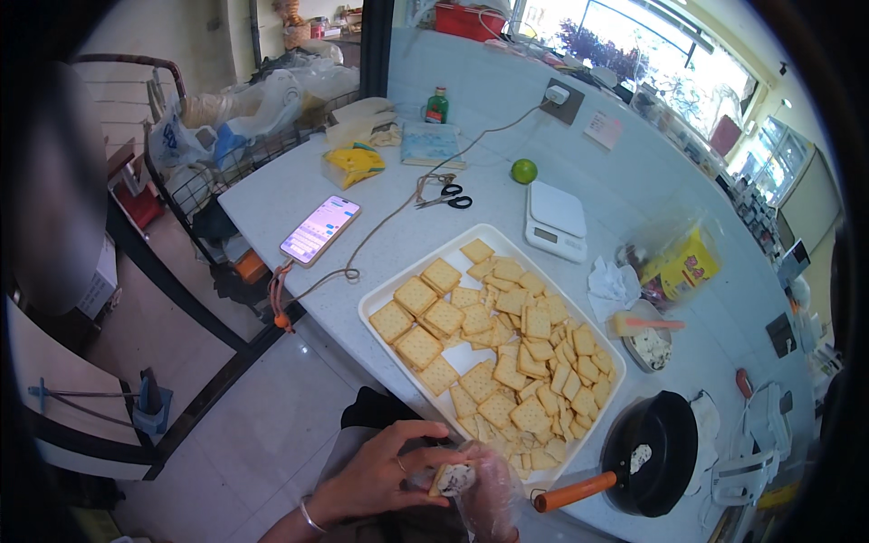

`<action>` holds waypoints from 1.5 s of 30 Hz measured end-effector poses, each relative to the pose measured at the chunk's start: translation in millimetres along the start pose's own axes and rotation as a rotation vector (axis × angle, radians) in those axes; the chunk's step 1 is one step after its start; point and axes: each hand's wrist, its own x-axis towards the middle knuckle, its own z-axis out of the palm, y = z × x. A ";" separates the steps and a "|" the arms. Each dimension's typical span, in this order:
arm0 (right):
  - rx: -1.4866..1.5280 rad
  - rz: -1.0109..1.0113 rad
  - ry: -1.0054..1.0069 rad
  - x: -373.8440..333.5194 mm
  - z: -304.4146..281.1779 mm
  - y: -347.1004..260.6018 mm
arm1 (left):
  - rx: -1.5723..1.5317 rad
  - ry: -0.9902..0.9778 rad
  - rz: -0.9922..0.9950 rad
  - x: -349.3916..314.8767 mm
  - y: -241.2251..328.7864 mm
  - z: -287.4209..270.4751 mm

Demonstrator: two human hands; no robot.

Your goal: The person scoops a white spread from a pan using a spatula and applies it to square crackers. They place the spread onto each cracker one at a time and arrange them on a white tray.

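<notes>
The left hand [385,468] pinches one square cracker [438,482] bearing lumpy filling [456,480]; the right hand's [491,496] grip, in crinkled clear plastic [484,462], is unclear.

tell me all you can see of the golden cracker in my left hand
The golden, baked-looking cracker is partly hidden, held tilted near the white rectangular tray, pinched between thumb and fingers of the bare left hand. Dark-flecked white filling coats one side. The plastic-gloved right hand is close; contact is unclear.

Smooth plastic tray [465,356], matt crackers [529,416]
By the tray I see a matt frying pan [672,452], smooth wooden-looking handle [576,493], and a crinkled, glossy plastic glove [491,493].
</notes>
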 end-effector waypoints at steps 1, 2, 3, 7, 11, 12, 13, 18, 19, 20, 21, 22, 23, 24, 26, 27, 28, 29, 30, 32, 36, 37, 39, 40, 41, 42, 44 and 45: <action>0.007 -0.029 -0.005 -0.5 -0.3 -0.6 | 0.003 -0.001 -0.007 -0.1 -0.5 -0.9; 0.013 -0.058 -0.009 -1.0 -0.5 -0.9 | 0.005 -0.002 -0.012 -0.2 -0.9 -1.4; 0.085 -0.012 -0.027 -2.0 -0.5 -0.6 | 0.011 -0.009 -0.019 -0.3 -0.6 -1.7; 0.055 0.045 -0.093 -2.3 0.8 -6.0 | 0.017 0.000 -0.033 -2.4 -0.7 -0.7; 0.096 0.118 -0.148 -3.9 2.2 -13.2 | 0.001 0.034 -0.027 -4.7 -4.2 -1.2; 0.092 0.093 -0.128 -4.1 1.8 -13.0 | -0.005 0.025 -0.036 -4.4 -4.4 -1.9; 0.089 0.068 -0.109 -4.1 1.3 -12.1 | -0.010 0.017 -0.045 -4.0 -4.4 -3.1; 0.264 0.217 -0.314 -5.3 -14.8 -3.0 | -0.072 -0.009 -0.065 -3.9 -3.9 -8.8; 0.346 0.291 -0.336 -7.1 -14.9 -5.2 | -0.091 -0.019 -0.067 -4.5 -4.4 -9.3; 0.427 0.366 -0.357 -9.0 -15.1 -7.7 | -0.110 -0.028 -0.070 -4.7 -4.9 -9.3; 0.365 0.338 -0.386 -9.1 -15.3 -11.8 | -0.098 -0.027 -0.052 -5.1 -6.1 -9.2; 0.303 0.310 -0.414 -8.3 -15.4 -17.1 | -0.086 -0.026 -0.033 -5.4 -7.8 -8.7; 0.241 0.281 -0.440 -7.7 -15.3 -19.7 | -0.074 -0.026 -0.015 -5.7 -9.1 -8.4; 0.253 0.273 -0.437 -7.9 -15.6 -18.0 | -0.067 -0.027 -0.008 -5.4 -9.5 -7.9; 0.277 0.255 -0.428 -8.6 -15.1 -12.3 | -0.054 -0.030 0.006 -4.7 -10.1 -6.5; 0.251 0.247 -0.402 -8.8 -13.4 -11.3 | -0.037 -0.040 0.005 -4.8 -10.7 -6.0; 0.225 0.239 -0.376 -9.1 -11.2 -10.3 | -0.019 -0.050 0.003 -4.9 -11.4 -5.2; 0.199 0.231 -0.349 -9.5 -9.8 -9.4 | -0.002 -0.060 0.002 -5.0 -11.6 -4.6; 0.208 0.209 -0.344 -9.0 -10.3 -6.1 | 0.020 -0.060 -0.002 -4.6 -10.4 -3.7; 0.225 0.166 -0.334 -7.1 -12.2 2.2 | 0.066 -0.059 -0.012 -3.5 -7.1 -2.1; 0.141 0.272 -0.231 -7.5 0.7 -21.2 | -0.042 -0.010 -0.081 -4.3 -6.3 -3.1; 0.302 0.299 -0.248 -9.3 -2.9 -12.7 | -0.067 -0.011 -0.086 -3.9 -5.4 -4.4; 0.486 0.353 -0.314 -10.9 -6.6 -10.0 | -0.105 -0.029 -0.095 -4.1 -4.6 -7.0; 0.507 0.381 -0.363 -11.6 -9.6 -12.7 | -0.118 -0.046 -0.099 -4.4 -4.5 -8.4; 0.527 0.408 -0.412 -11.9 -11.5 -14.2 | -0.131 -0.064 -0.103 -4.6 -4.4 -9.5; 0.518 0.370 -0.438 -12.2 -12.8 -12.7 | -0.120 -0.065 -0.087 -4.0 -4.5 -9.8; 0.500 0.290 -0.487 -12.6 -15.8 -7.5 | -0.102 -0.069 -0.052 -2.8 -4.8 -9.8; 0.466 0.294 -0.480 -11.9 -15.2 -6.6 | -0.094 -0.061 -0.044 -3.3 -4.7 -9.8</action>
